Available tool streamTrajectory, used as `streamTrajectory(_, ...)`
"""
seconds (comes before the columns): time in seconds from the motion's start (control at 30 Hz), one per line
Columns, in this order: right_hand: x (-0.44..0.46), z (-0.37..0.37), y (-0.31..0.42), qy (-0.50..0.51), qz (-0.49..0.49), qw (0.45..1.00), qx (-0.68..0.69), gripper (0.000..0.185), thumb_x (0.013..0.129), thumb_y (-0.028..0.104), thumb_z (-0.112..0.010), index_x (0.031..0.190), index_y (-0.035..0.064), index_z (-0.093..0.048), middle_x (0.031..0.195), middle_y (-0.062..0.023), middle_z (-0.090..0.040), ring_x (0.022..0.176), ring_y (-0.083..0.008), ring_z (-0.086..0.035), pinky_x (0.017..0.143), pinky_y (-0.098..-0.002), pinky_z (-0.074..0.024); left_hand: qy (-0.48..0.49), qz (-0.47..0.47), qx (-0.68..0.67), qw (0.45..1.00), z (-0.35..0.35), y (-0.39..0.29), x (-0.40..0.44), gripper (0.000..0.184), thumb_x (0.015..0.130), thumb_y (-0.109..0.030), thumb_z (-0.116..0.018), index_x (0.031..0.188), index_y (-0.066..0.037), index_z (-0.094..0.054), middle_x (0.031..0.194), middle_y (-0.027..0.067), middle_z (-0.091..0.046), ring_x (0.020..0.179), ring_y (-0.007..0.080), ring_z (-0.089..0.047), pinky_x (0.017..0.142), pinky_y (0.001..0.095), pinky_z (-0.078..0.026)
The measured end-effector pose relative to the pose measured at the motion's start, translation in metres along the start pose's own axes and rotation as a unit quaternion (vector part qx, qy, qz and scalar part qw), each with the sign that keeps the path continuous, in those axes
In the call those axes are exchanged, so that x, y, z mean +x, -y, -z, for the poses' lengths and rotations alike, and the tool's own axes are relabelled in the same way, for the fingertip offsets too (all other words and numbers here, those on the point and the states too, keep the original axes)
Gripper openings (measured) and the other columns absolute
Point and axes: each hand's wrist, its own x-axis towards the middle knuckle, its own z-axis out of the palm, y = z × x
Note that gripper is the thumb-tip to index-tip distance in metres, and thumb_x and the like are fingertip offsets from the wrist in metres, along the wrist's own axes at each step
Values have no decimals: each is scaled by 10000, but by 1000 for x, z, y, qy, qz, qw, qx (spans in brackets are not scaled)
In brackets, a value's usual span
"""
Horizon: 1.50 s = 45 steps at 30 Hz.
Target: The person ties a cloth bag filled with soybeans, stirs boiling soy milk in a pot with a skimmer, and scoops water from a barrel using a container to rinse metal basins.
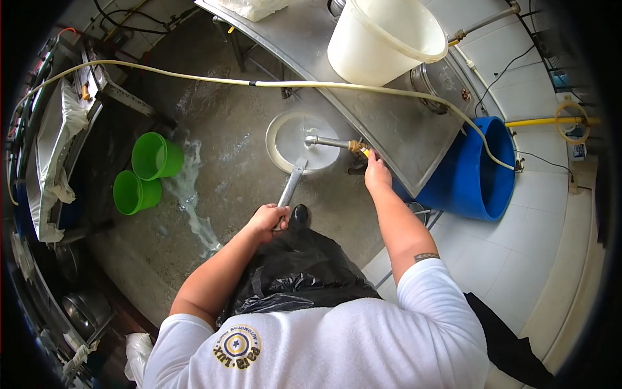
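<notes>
My left hand (267, 220) is wrapped round the near end of a long grey metal bar (291, 189). The bar's far end reaches over the rim and into a white bucket (275, 157) on the floor, where pale liquid (317, 157) shows. My right hand (378, 174) grips the yellow lever of a brass valve (355, 146), most of it covered by my fingers. From that valve a metal spout (327, 141) points left, its bent end over the bucket. Whether liquid flows from it is hard to make out.
A steel table (382, 117) at upper right bears a large white tub (369, 52). A blue barrel (447, 172) lies to the right. Two green buckets (155, 155) stand left, near spilled whitish liquid (188, 201). A pale hose (220, 81) crosses above the floor.
</notes>
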Motion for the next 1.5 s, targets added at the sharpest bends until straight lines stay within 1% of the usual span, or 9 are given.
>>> streamTrajectory(0.37, -2, -21, 19, -25, -106, 984, 137, 569, 1047, 222, -489, 1590, 144, -336, 1452, -264, -531, 1252, -411, -621, 1054, -516, -499, 27, -7, 10, 1000, 11, 6, -1, 137, 1013, -163, -620, 924, -84, -552, 727, 32, -596, 513, 105, -543, 390, 275, -327)
streamTrajectory(0.43, 5, -21, 41, -5, -210, 967, 144, 439, 1020, 187, -490, 1441, 64, -454, 1281, -251, -634, 1033, -364, -725, 858, -482, -597, 18, -7, 9, 1000, 9, 6, -5, 142, 1011, -164, -624, 916, -86, -554, 724, 31, -594, 512, 106, -541, 394, 274, -327)
streamTrajectory(0.47, 1, -11, 55, 105, -233, 907, 335, 299, 994, 150, -477, 1269, 35, -501, 1020, -188, -679, 706, -266, -720, 554, -402, -587, 11, -5, 14, 1000, 7, 7, -7, 148, 1010, -166, -629, 907, -89, -556, 721, 30, -593, 511, 107, -540, 397, 274, -326)
streamTrajectory(0.53, -15, -25, 65, 58, -214, 863, 454, 248, 989, 117, -466, 1222, 39, -502, 840, -124, -638, 508, -190, -616, 378, -329, -480, 2, -4, 15, 1000, 3, 7, -10, 145, 1005, -166, -635, 912, -88, -555, 721, 30, -593, 513, 109, -541, 403, 275, -331)
streamTrajectory(0.6, -24, -18, 44, 112, -198, 804, 549, 221, 1025, 151, -516, 1213, 36, -521, 935, -93, -631, 554, -200, -635, 421, -324, -511, -7, -8, 13, 1000, 3, 4, -9, 144, 999, -167, -641, 917, -87, -555, 721, 29, -593, 515, 111, -542, 408, 276, -336)
streamTrajectory(0.87, -141, -64, -50, 170, -82, 870, 455, 430, 1014, 280, -641, 1348, 23, -559, 1016, -134, -697, 584, -166, -631, 530, -361, -534, -102, -62, 157, 980, 46, -10, -33, 125, 969, -156, -648, 954, -53, -579, 728, 41, -594, 524, 132, -547, 440, 313, -387)
streamTrajectory(0.97, -206, -129, -106, 207, -30, 960, 185, 496, 956, 395, -639, 1301, 39, -625, 1305, -244, -659, 1251, -416, -603, 1020, -467, -504, -146, -73, 215, 963, 68, -15, -52, 122, 945, -151, -649, 943, -42, -594, 729, 47, -598, 517, 140, -548, 439, 320, -394)
streamTrajectory(1.17, -334, -183, -164, 374, -213, 870, 241, 256, 957, 278, -628, 940, 25, -661, 786, -158, -688, 563, -231, -695, 483, -384, -560, -214, -50, 235, 947, 100, -21, -75, 122, 931, -95, -640, 940, -4, -560, 707, 70, -594, 517, 166, -577, 421, 325, -407)
streamTrajectory(1.5, -384, -195, -160, 293, -334, 805, 393, 246, 968, 258, -619, 1090, 47, -654, 895, -103, -673, 645, -233, -716, 508, -360, -583, -135, 21, 105, 985, 75, -24, -78, 137, 976, -113, -643, 883, -37, -577, 709, 47, -583, 512, 141, -544, 441, 308, -414)
